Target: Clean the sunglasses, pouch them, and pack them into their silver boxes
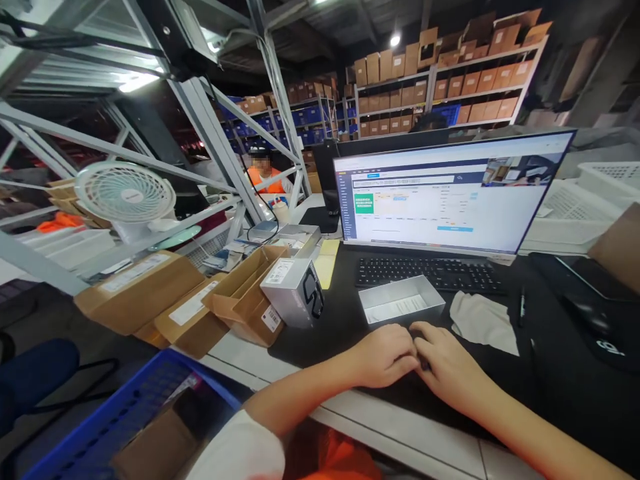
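Observation:
Over the near edge of the black desk mat (pixel 345 333), my left hand (pixel 390 357) and my right hand (pixel 445 363) meet with curled fingers. Something small and dark shows between the fingertips, mostly hidden, so its kind cannot be made out. Just beyond the hands lies an open white box tray (pixel 430 303) with a printed label or paper inside. A crumpled pale cloth (pixel 483 321) is to the right of it. To the left stands a white product box (pixel 287 300), with a dark watch-like picture on its side.
Open cardboard boxes (pixel 245 287) line the desk's left side, above a blue crate (pixel 150 373) holding a carton. A keyboard (pixel 430 272) and lit monitor (pixel 440 200) stand behind the tray. A pen (pixel 522 307) and mouse (pixel 587 315) lie right. A fan (pixel 125 193) and co-worker (pixel 267 177) are farther back.

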A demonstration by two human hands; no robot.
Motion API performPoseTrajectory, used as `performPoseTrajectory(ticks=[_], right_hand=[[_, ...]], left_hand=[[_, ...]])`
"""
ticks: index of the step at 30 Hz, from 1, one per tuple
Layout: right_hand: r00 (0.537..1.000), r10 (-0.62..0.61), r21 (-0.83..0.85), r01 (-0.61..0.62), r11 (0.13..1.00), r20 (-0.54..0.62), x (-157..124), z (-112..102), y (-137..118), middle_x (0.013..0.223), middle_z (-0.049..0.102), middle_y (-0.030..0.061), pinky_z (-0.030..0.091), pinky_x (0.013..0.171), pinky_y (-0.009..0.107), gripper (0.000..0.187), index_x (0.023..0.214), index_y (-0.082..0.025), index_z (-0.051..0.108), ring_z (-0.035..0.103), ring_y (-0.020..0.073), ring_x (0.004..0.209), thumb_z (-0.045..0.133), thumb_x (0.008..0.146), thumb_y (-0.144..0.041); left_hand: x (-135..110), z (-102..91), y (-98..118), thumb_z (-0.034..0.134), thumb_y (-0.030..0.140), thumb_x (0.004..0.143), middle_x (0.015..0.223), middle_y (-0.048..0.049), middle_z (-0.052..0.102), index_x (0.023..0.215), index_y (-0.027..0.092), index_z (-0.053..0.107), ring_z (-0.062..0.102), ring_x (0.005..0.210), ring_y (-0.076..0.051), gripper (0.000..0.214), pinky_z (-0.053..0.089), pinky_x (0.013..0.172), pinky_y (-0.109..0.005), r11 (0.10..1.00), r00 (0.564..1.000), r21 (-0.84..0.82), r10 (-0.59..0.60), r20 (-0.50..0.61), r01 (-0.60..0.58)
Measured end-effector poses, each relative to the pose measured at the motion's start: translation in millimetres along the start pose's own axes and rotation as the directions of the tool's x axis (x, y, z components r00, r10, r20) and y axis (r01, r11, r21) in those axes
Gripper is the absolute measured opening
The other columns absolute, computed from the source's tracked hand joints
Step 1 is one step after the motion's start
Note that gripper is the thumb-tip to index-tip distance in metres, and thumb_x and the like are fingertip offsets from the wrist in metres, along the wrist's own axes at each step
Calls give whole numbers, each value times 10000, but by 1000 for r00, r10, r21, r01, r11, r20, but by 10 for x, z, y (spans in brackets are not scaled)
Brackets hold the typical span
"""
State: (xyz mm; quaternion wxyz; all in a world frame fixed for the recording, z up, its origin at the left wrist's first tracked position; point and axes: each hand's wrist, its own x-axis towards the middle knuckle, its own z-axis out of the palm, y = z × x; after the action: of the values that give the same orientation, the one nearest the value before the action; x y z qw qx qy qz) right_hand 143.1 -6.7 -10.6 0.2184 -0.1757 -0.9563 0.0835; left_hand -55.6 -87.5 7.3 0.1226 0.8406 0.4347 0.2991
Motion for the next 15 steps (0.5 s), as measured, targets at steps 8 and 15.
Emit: performPoseTrajectory(ticks=[8, 15], right_hand=[[975, 173, -34, -170, 985, 140, 367, -120, -180, 1138, 685, 134, 511, 851, 449, 305, 832, -155, 770, 673, 277, 996, 512, 972, -240], [997, 77, 194, -81, 978, 29, 266, -136, -142, 1223, 691, 117, 477, 1015, 450, 292, 797, -150, 755, 634, 249, 1144, 521, 967, -191]], left_hand=[[-163, -45, -111, 610, 313, 941, 1058, -80, 689, 1045, 188, 644, 632, 1008, -227, 166, 513, 918, -377, 958, 958, -2, -286, 12, 286], [-156, 12, -45, 625, 265, 935, 1024, -49, 690, 1022, 203, 660, 637, 936, -192, 112, 518, 867, -340, 920, 940, -193, -334, 67, 341]])
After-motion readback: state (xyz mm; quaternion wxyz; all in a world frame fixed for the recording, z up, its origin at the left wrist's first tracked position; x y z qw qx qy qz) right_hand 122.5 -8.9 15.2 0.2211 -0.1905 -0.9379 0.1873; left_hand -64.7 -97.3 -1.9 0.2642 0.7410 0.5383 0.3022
